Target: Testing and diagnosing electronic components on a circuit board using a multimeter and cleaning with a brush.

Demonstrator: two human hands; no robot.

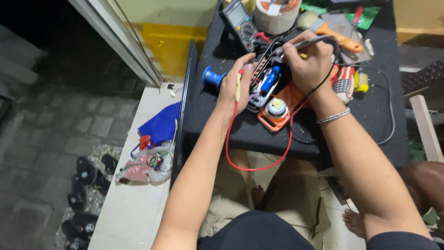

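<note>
Your lap sits nearest the lens, knees under the near edge of the black counter [240,134]. Your left hand [235,83] pinches a yellow-tipped probe [238,85] between thumb and fingers, its red lead [233,148] looping down over the edge toward your knees. Your right hand [307,62] closes in a pen grip round a grey iron [305,44], tip aimed at the board [266,78] lying mid-counter on an orange casing [277,115].

The work looks midway to me: the casing is open, the board exposed, both tools on it, nothing closed up. I cannot tell which joints are finished.

Room is tight. A meter [240,21] and a tape roll [276,14] crowd the far side, an orange-handled brush [340,39] lies to the right, and a blue spool [212,76] sits just beside your left hand near the left edge. The iron's black cord [386,111] curves across the right part. The near strip is the freest stretch.
</note>
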